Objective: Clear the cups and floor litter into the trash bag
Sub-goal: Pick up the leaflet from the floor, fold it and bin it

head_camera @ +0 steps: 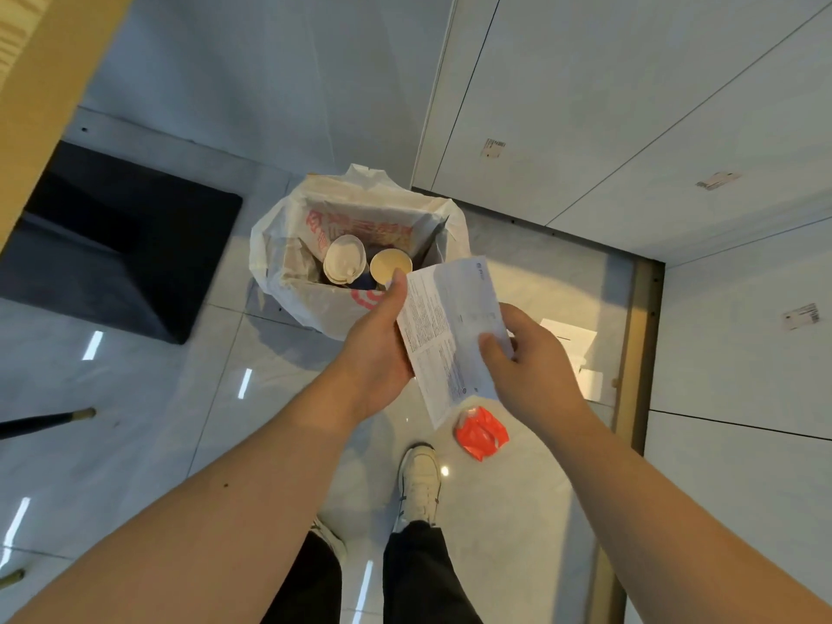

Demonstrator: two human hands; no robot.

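A white plastic trash bag (pixel 288 281) stands open on the tiled floor ahead of me. Inside it are a lidded white cup (pixel 344 258), an open paper cup (pixel 391 265) and a printed paper bag (pixel 360 222). Both hands hold a printed white paper sheet (pixel 450 335) just in front of the bag. My left hand (pixel 378 349) grips its left edge and my right hand (pixel 526 367) pinches its right side. A crumpled red wrapper (pixel 481 432) lies on the floor below the sheet. Another white paper (pixel 581 353) lies on the floor behind my right hand.
A dark upholstered stool (pixel 112 254) stands at the left beside a wooden table edge (pixel 40 83). White cabinet panels (pixel 630 128) fill the right side, with a brass floor strip (pixel 635 353) along them. My shoes (pixel 421 484) are below. A thin chair leg (pixel 49 421) reaches in at the left.
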